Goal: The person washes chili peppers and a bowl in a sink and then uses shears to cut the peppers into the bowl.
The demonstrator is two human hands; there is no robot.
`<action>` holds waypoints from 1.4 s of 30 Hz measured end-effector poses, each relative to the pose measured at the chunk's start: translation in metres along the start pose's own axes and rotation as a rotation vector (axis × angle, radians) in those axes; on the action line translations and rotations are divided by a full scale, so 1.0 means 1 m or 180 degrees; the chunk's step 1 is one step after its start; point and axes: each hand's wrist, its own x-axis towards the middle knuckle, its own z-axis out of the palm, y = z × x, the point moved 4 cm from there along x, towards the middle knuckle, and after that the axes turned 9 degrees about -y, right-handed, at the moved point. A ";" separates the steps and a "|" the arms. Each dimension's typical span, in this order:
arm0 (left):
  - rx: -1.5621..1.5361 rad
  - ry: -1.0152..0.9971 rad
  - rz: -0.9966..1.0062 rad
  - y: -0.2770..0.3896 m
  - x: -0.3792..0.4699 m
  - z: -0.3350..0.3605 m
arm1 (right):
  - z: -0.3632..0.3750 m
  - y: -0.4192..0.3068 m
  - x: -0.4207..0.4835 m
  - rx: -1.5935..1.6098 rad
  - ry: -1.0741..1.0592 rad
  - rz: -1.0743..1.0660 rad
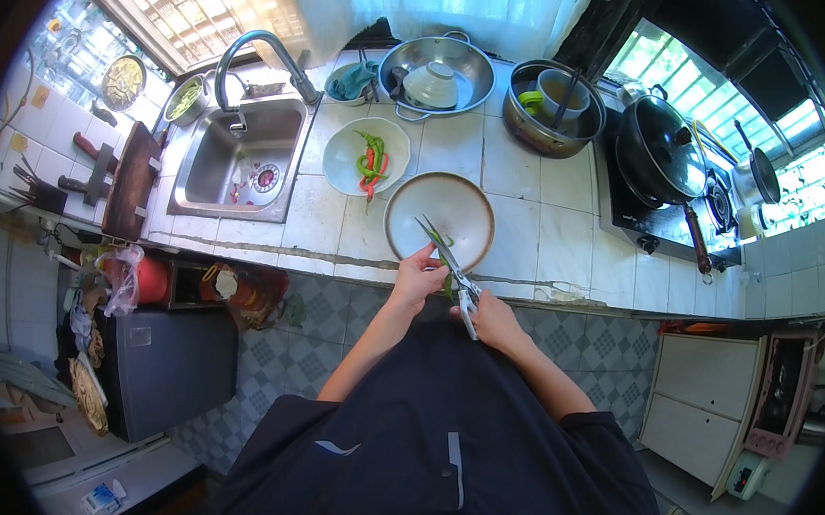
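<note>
My left hand (420, 276) holds a long green chili pepper (448, 282) over the near edge of a pale plate with a brown rim (416, 194). In my right hand (491, 321) is a pair of kitchen scissors (451, 258), its blades slightly apart and pointing up and left across the pepper. Whether the blades touch the pepper cannot be told. Behind and to the left, a white scalloped plate (337, 155) bears several red and green chili peppers (371, 161).
A steel sink (295, 179) with a curved faucet (260, 33) lies left. Behind stand a steel basin (484, 78) with an upturned bowl (430, 85) and a large pot (548, 144). At right, a lidded wok (657, 145) sits on a gas stove (669, 234). The tiled counter's front edge (355, 262) is cracked.
</note>
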 end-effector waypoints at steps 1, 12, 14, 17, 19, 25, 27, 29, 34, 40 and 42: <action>0.0011 -0.0019 -0.0014 -0.001 0.001 0.000 | 0.001 0.002 0.001 -0.0027 -0.0004 0.0038; 0.0149 0.0352 -0.0540 -0.004 0.003 -0.002 | 0.001 0.016 0.002 0.0074 -0.0063 0.0067; 0.0108 0.0387 -0.0554 -0.003 0.004 -0.001 | 0.002 0.021 0.004 0.0232 -0.0193 0.0106; 0.0033 0.0338 -0.0432 -0.001 0.007 -0.002 | 0.013 0.038 0.009 0.0405 -0.0066 0.0168; 0.0028 0.0285 -0.0278 -0.001 0.010 -0.005 | 0.013 0.033 0.007 0.0434 -0.0107 0.0214; 0.0147 0.0433 -0.0018 0.002 0.009 0.003 | 0.003 0.016 0.005 0.0372 -0.0353 0.0179; 0.0184 0.0490 0.0066 0.000 0.010 0.004 | 0.000 0.009 0.004 0.0248 -0.0352 0.0229; 0.0234 0.0523 0.0117 -0.002 0.011 0.002 | -0.005 -0.005 -0.001 0.0193 -0.0306 0.0227; 0.0266 0.0485 0.0151 -0.002 0.010 0.003 | -0.007 -0.007 -0.002 0.0124 -0.0233 0.0109; 0.0129 0.0454 0.0117 -0.004 0.011 0.002 | 0.001 0.005 0.004 -0.0086 -0.0065 0.0213; 0.0112 0.0517 0.0098 -0.004 0.011 0.002 | 0.000 0.003 0.003 -0.0115 -0.0054 0.0228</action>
